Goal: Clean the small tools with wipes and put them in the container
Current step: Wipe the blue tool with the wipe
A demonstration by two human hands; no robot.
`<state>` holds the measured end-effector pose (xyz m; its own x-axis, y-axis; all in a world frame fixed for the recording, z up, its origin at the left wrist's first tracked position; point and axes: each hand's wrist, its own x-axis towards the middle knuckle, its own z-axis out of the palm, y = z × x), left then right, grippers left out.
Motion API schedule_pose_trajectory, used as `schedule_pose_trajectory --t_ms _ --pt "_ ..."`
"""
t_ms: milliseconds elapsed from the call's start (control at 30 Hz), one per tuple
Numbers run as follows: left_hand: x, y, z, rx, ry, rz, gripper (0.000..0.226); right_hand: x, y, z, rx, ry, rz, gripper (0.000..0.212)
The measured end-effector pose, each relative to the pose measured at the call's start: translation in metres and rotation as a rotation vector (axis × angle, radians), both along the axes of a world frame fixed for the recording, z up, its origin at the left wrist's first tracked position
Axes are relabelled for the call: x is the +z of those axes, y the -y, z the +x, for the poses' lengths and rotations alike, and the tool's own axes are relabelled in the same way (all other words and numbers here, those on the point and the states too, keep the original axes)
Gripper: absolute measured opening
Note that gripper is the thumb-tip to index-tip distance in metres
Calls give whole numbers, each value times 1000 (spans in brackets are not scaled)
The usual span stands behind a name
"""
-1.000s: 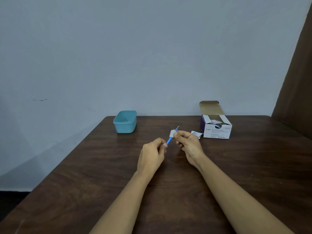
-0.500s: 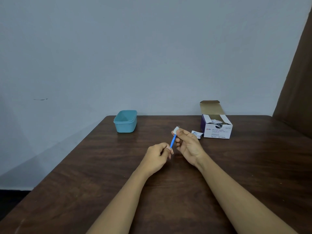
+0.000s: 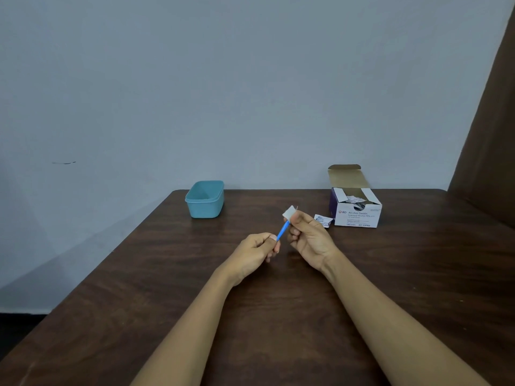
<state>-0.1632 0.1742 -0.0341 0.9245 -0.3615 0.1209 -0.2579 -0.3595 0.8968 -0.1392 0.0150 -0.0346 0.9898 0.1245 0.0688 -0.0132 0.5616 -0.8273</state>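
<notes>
Hands: left hand (image 3: pixel 255 250) pinches tool (image 3: pixel 282 232) base, steadying; right hand (image 3: pixel 308 236) pinches wipe (image 3: pixel 289 211) round tip for rubbing. Container (image 3: pixel 205 203) 10 o'clock, awaiting tool; box (image 3: pixel 356 215) 2 o'clock, within reach.

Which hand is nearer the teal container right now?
Left. The left hand is in front of the teal container and to its right; the right hand is farther right, near the swab box.
</notes>
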Motion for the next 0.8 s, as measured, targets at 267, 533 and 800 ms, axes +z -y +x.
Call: schedule_pose_trajectory --t_ms 267,533,800 --pt "-6 1 2 51 95 1 35 -1 0 3 -23 -5 -34 14" --pt "-11 5 6 168 203 84 32 0 0 2 -7 7 -38 14" --pt "-12 5 6 163 222 141 32 -4 0 7 -62 -20 -76 9"
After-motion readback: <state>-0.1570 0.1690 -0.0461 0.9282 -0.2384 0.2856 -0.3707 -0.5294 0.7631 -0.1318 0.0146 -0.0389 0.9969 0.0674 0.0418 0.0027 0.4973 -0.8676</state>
